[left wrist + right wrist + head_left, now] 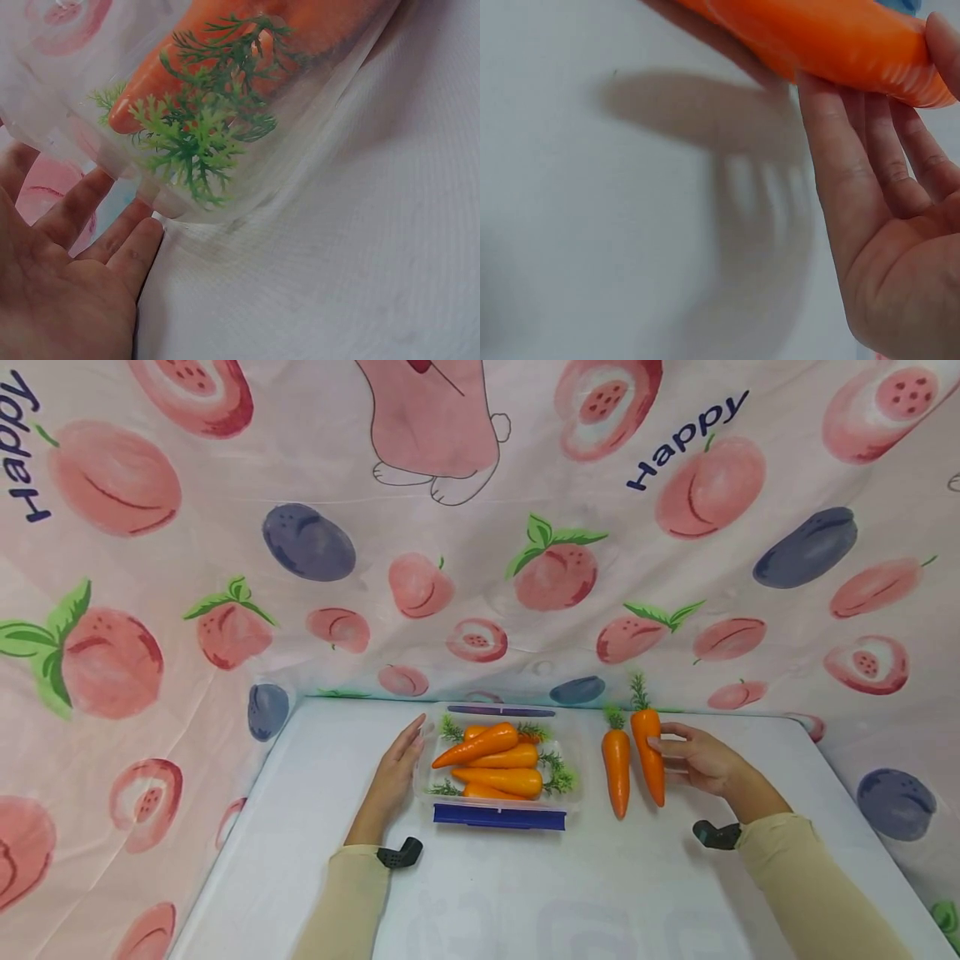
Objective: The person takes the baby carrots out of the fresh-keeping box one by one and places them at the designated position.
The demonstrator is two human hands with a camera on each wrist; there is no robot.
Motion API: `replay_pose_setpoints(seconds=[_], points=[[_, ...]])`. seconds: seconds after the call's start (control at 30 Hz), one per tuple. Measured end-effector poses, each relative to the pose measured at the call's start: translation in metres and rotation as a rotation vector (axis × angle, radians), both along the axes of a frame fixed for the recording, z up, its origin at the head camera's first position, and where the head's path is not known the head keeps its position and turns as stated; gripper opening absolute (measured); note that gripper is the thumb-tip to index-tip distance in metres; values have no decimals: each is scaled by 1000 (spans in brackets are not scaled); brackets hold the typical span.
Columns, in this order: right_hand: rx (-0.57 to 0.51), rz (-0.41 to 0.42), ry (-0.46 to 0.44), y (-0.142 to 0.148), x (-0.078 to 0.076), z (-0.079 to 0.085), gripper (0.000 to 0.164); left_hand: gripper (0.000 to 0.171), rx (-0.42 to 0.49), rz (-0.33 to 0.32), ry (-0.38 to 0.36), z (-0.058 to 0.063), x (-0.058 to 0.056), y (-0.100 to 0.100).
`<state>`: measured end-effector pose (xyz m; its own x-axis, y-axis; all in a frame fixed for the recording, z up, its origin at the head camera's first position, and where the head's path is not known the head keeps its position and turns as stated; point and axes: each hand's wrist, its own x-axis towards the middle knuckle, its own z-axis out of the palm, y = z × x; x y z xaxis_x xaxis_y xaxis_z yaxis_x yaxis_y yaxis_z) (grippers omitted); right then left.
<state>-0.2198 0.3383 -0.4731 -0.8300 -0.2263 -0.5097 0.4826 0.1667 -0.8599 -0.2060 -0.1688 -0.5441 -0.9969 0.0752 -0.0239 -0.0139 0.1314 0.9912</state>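
Observation:
My left hand (390, 777) rests its fingertips against the left side of a clear plastic container (573, 752). Several orange carrots (498, 758) with green tops (187, 146) lie inside it. In the left wrist view the fingers (135, 259) are fairly straight and touch the container's wall. To the right, my right hand (708, 762) pinches a carrot (647, 735), its leafy top pointing away. The right wrist view shows the thumb on one side of this carrot (855, 45) and the fingers (836, 150) on the other, above the table. A second loose carrot (617, 768) is just left of it.
A blue latch flap (498, 817) juts from the container's near side, and another (501, 711) is on the far side. The white table (570, 893) meets a fruit-print cloth (480, 552) behind. Black wrist cameras (716, 835) sit on both wrists.

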Motion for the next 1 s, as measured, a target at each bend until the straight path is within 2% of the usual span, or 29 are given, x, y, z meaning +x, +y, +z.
replay_pose_setpoints(seconds=[0.6, 1.0], points=[[123, -36, -20, 3, 1, -20, 88, 46, 0, 4, 18, -3, 0, 0], [209, -28, -11, 4, 3, -25, 86, 48, 20, 7, -1, -4, 0, 0]])
